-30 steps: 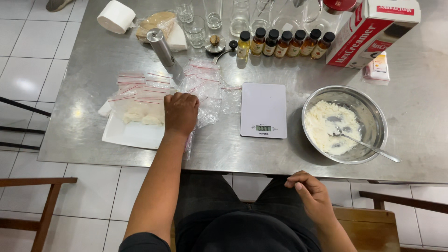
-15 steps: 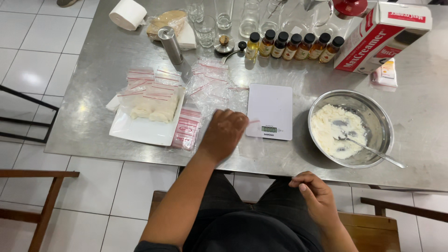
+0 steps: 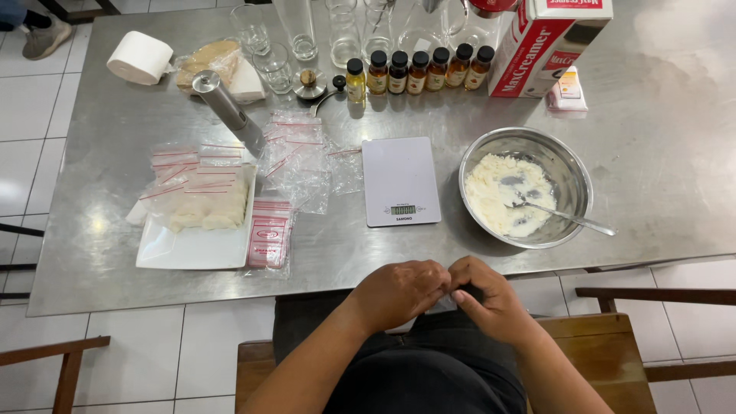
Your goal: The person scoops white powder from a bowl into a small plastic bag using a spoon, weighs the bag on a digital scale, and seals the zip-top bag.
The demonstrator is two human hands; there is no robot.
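**Hands drawn back to the table edge**

Since a moment ago the left hand has left the bag pile and met the right hand just below the white scale. Both curl together, fingertips pinching something small, probably a clear bag; hard to tell. Steel bowl of powder sits right of the scale, bag pile left.

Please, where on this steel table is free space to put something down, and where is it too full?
Free patches on the table: the right end beyond the metal bowl, and the front strip between the scale and both hands. Crowded: the back edge with glasses and small bottles, and the left around the white tray and plastic bags.
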